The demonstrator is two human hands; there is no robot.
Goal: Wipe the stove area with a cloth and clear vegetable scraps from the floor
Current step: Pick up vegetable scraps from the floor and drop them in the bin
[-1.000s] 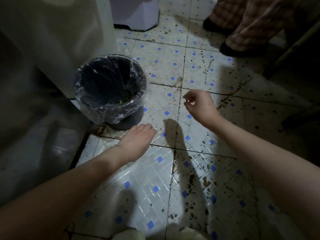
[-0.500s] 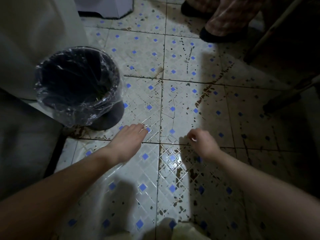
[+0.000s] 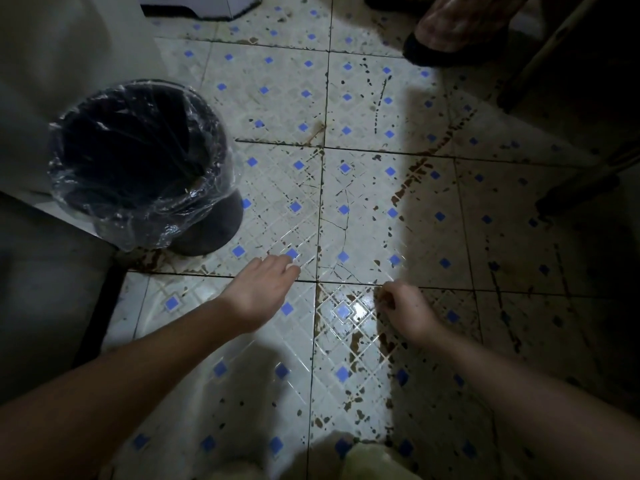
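Both hands reach down over the floor [image 3: 363, 109], which is laid with pale tiles dotted with small blue squares and spattered with dark brown stains and flecks. The landmark is the bin [image 3: 138, 161], a dark round pail lined with a clear plastic bag whose edge hangs crumpled over the rim.

The left hand [image 3: 263, 289] lies just below and to the right of the bin's base, palm down, fingers extended and held loosely together, their tips on or just above a tile seam. It holds nothing that can be seen.

The right hand [image 3: 405, 306] is farther right of the bin, well apart from it and level with the left hand. Its fingers are curled inward toward the thumb, close to the floor beside a glossy, wet-looking tile. Whether it pinches a scrap cannot be told; the fingertips are turned away and in shadow.

No distinct vegetable scrap can be made out on the floor among the stains. A few pale specks cling inside the bin's liner near its right rim.

Far to the upper right of the bin, a foot in a dark shoe [image 3: 436, 51] under patterned cloth stands on the tiles. A pale panel [image 3: 69, 57] rises directly behind the bin.
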